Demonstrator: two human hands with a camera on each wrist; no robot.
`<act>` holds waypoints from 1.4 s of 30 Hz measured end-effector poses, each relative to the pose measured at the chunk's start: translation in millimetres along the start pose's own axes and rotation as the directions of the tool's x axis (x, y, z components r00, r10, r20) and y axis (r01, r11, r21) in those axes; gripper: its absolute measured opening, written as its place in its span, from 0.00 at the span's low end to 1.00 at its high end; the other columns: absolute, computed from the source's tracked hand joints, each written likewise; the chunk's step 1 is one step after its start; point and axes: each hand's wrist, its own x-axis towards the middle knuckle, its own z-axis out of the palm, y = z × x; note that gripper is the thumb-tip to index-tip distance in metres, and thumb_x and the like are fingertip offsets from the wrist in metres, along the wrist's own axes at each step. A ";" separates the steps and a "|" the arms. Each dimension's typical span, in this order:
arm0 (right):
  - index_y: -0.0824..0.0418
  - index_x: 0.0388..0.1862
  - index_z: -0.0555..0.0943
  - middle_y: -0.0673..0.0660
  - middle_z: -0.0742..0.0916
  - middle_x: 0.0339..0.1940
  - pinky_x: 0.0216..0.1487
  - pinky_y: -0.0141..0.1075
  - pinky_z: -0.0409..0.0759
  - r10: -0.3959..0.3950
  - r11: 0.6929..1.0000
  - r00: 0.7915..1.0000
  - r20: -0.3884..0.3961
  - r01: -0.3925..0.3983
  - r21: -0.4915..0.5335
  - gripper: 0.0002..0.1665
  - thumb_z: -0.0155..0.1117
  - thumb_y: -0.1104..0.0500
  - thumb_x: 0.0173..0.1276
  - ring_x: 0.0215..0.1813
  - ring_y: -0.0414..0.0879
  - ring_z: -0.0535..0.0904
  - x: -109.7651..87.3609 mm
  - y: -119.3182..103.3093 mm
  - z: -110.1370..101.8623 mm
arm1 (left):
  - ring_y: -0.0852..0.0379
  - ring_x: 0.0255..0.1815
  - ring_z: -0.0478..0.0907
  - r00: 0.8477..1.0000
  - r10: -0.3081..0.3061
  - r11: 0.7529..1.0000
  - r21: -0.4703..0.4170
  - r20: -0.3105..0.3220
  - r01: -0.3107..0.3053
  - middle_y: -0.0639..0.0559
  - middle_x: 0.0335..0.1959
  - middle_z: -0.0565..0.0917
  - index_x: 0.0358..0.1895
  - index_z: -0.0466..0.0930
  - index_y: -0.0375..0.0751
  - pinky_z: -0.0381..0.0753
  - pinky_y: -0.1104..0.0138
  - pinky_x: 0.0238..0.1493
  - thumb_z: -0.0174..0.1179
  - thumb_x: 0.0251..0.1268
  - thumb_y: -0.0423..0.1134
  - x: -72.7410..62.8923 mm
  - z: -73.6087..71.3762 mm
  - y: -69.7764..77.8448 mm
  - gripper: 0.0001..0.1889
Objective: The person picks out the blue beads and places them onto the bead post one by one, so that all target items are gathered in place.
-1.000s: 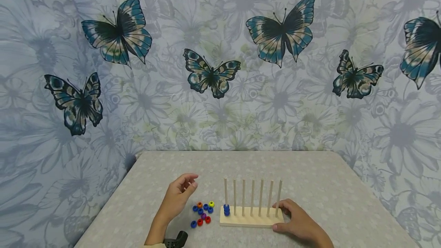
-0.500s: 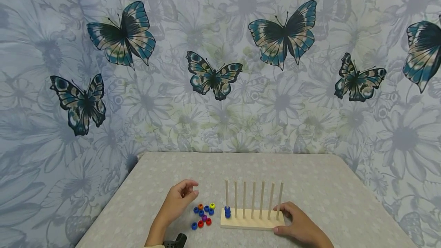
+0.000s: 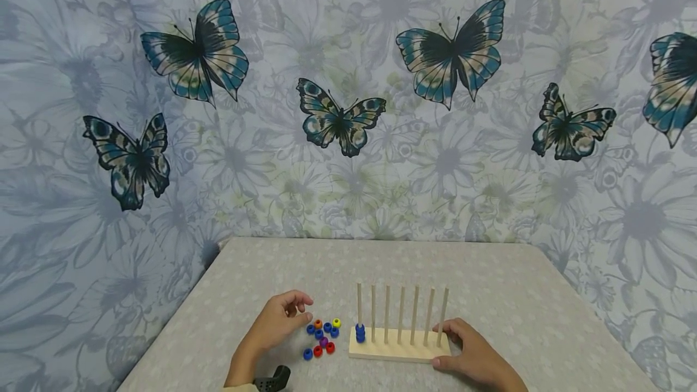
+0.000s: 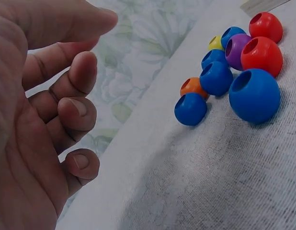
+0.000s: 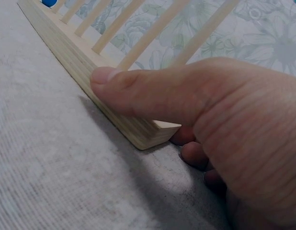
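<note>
A wooden peg board [image 3: 392, 352] with a row of several upright pegs stands on the table. Blue beads [image 3: 360, 333] are stacked on its leftmost peg. My right hand [image 3: 471, 349] grips the board's right end, thumb on the near edge in the right wrist view and other fingers behind. Left of the board lie loose beads: several blue [image 4: 255, 96], two red [image 4: 261, 55], a purple one [image 4: 235, 50], an orange one [image 4: 193, 87] and a yellow one [image 3: 336, 323]. My left hand [image 3: 278, 319] hovers beside them, fingers loosely bent, thumb and index apart, holding nothing.
A pale patterned cloth covers the table [image 3: 468, 271]. Behind its far edge rises a wall [image 3: 348, 198] with printed flowers and butterflies. A black band [image 3: 272, 380] is on the left wrist.
My left hand has come down a little, closer to the loose beads. The right hand keeps its hold on the peg board, and the beads lie as before.
</note>
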 end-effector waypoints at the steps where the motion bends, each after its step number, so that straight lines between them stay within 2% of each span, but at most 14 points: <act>1: 0.53 0.58 0.78 0.50 0.80 0.57 0.57 0.30 0.75 0.000 1.000 1.000 -0.001 0.000 0.000 0.36 0.79 0.42 0.54 0.54 0.40 0.74 0.1 0.2 -0.2 | 0.60 0.26 0.68 1.000 0.000 1.000 0.009 0.011 0.000 0.51 0.36 0.78 0.48 0.83 0.43 0.69 0.69 0.25 0.70 0.61 0.39 0.3 -0.6 -1.0 0.13; 10: 0.52 0.58 0.78 0.51 0.80 0.57 0.58 0.29 0.75 -0.014 1.000 1.000 -0.003 0.014 -0.001 0.35 0.78 0.41 0.55 0.55 0.38 0.75 1.7 2.2 -1.1 | 0.59 0.25 0.69 0.997 -0.012 0.994 0.109 0.073 0.004 0.52 0.36 0.80 0.48 0.84 0.42 0.69 0.68 0.24 0.69 0.60 0.39 3.4 -2.7 -10.9 0.13; 14: 0.54 0.59 0.77 0.52 0.80 0.59 0.59 0.29 0.75 -0.024 0.999 1.000 0.011 0.024 0.026 0.35 0.78 0.42 0.56 0.57 0.41 0.76 1.4 2.9 -1.4 | 0.59 0.28 0.70 0.993 -0.033 0.994 0.112 0.110 0.020 0.53 0.36 0.80 0.47 0.84 0.44 0.70 0.67 0.27 0.70 0.58 0.41 3.9 -1.3 -17.8 0.14; 18: 0.54 0.59 0.77 0.53 0.80 0.59 0.57 0.29 0.76 -0.031 0.999 0.999 0.015 0.030 0.029 0.35 0.78 0.43 0.56 0.55 0.40 0.76 0.6 3.4 -2.0 | 0.58 0.29 0.72 0.989 -0.031 0.994 0.111 0.142 0.015 0.53 0.36 0.79 0.47 0.84 0.44 0.72 0.67 0.30 0.71 0.57 0.42 4.7 1.2 -23.8 0.15; 27: 0.53 0.59 0.78 0.51 0.81 0.58 0.56 0.30 0.76 -0.016 1.000 1.000 0.006 0.016 0.008 0.35 0.78 0.42 0.56 0.55 0.40 0.76 1.4 4.8 -3.0 | 0.57 0.32 0.74 0.989 -0.028 0.990 0.139 0.144 0.008 0.53 0.36 0.80 0.46 0.84 0.46 0.73 0.67 0.32 0.73 0.57 0.44 5.5 2.6 -26.4 0.16; 33: 0.52 0.58 0.78 0.51 0.81 0.57 0.54 0.31 0.76 -0.014 1.000 1.000 0.007 0.014 0.005 0.35 0.78 0.42 0.55 0.53 0.38 0.75 2.3 4.7 -1.6 | 0.58 0.33 0.74 0.987 -0.047 0.989 0.144 0.154 0.024 0.53 0.35 0.80 0.45 0.84 0.47 0.73 0.67 0.32 0.73 0.55 0.42 3.6 1.1 -25.0 0.14; 42: 0.52 0.59 0.78 0.51 0.80 0.57 0.57 0.30 0.76 -0.015 1.000 1.000 0.009 0.015 0.013 0.35 0.78 0.42 0.56 0.55 0.40 0.75 1.8 3.7 0.3 | 0.56 0.32 0.74 0.985 -0.065 0.988 0.148 0.161 0.042 0.54 0.33 0.80 0.43 0.84 0.48 0.72 0.66 0.32 0.75 0.51 0.41 5.5 1.7 -31.0 0.15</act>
